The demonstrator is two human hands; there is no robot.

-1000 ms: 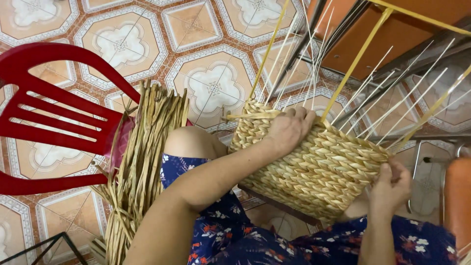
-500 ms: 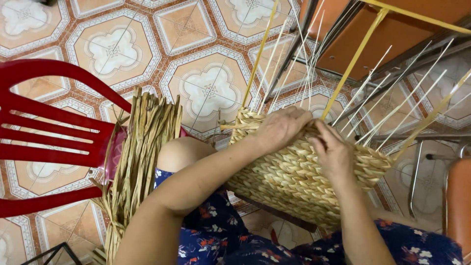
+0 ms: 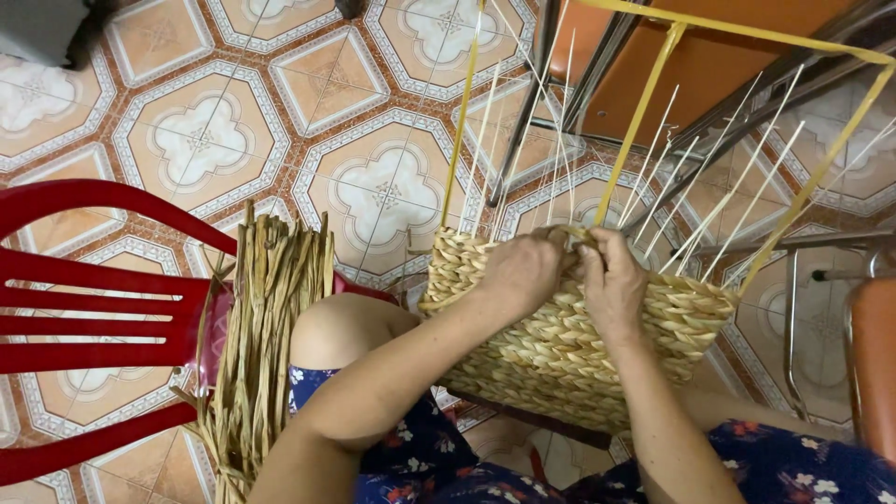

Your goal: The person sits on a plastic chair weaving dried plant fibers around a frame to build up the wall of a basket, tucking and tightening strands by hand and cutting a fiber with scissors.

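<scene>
Bright, even light; sharp, soft shadows, no glare.

straw-coloured woven basket [image 3: 560, 345], red chair [image 3: 103, 317], orange-patterned floor tiles [image 3: 201, 140]

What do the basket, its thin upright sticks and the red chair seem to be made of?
Woven basket: braided dried plant fibre, matte straw colour, perhaps seagrass.
Upright sticks: pale, thin and stiff, maybe cane or coated wire; unclear.
Red chair: moulded plastic, smooth, slightly glossy.
</scene>
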